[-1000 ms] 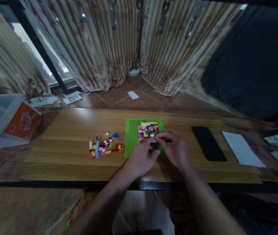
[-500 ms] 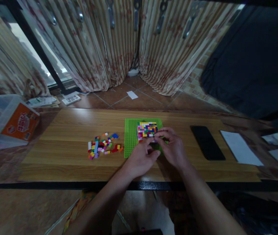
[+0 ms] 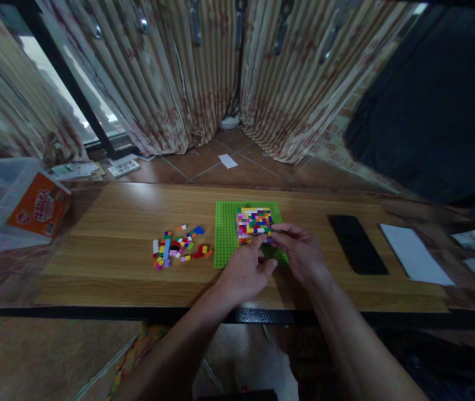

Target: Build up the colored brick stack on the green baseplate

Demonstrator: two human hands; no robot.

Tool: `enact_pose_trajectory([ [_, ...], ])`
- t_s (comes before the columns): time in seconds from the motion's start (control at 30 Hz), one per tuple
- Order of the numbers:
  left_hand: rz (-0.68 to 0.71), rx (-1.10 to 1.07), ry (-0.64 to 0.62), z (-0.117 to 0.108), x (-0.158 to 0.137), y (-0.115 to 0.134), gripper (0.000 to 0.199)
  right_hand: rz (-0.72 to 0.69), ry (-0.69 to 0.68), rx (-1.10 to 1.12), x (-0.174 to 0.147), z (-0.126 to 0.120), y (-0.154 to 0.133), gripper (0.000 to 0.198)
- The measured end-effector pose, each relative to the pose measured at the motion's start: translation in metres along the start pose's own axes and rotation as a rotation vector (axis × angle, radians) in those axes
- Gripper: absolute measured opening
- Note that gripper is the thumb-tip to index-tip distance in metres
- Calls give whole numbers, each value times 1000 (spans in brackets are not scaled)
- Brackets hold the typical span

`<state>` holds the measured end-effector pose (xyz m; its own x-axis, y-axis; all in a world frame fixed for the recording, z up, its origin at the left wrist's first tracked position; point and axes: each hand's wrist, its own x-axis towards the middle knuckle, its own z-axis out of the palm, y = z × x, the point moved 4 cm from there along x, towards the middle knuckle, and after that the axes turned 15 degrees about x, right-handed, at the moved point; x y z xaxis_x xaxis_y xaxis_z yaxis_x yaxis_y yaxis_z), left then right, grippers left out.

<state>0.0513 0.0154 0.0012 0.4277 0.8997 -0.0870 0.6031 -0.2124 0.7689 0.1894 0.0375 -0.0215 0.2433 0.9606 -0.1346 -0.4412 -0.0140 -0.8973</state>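
Note:
A block of many-coloured toy bricks (image 3: 254,219) is stacked on the right part of a green studded baseplate (image 3: 224,236). My left hand (image 3: 246,272) lies at the near side of the stack, its index fingertip touching the front and its thumb held apart. At the stack's near right corner, the thumb and forefinger of my right hand (image 3: 302,250) are pinched together. Whatever sits between those fingertips is too small to make out. Both hands hide part of the plate and the stack's front.
Loose bricks (image 3: 174,249) lie scattered left of the baseplate on the wooden table (image 3: 107,250). To the right are a black phone-like slab (image 3: 358,244) and a white sheet (image 3: 415,253). A clear plastic box (image 3: 3,206) with an orange label stands beyond the left end.
My right hand has shifted slightly right and its fingertips have moved along the stack's near right corner. My left hand stays at the front. The whole view has shifted a little.

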Motion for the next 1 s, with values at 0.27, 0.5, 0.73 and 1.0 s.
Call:
enact_pose_trajectory([
  [0.27, 19, 29, -5, 3, 1, -1, 60, -12, 24, -15, 0, 1, 0, 21],
  [0.5, 31, 45, 8, 5, 1, -1, 61, -31, 82, -52, 0, 1, 3, 22],
  [0.73, 35, 38, 11, 2, 0, 0, 56, -21, 73, -53, -2, 2, -3, 24],
  [1.0, 58, -89, 137, -17, -3, -6, 36, -65, 177, -2, 3, -4, -9, 25],
])
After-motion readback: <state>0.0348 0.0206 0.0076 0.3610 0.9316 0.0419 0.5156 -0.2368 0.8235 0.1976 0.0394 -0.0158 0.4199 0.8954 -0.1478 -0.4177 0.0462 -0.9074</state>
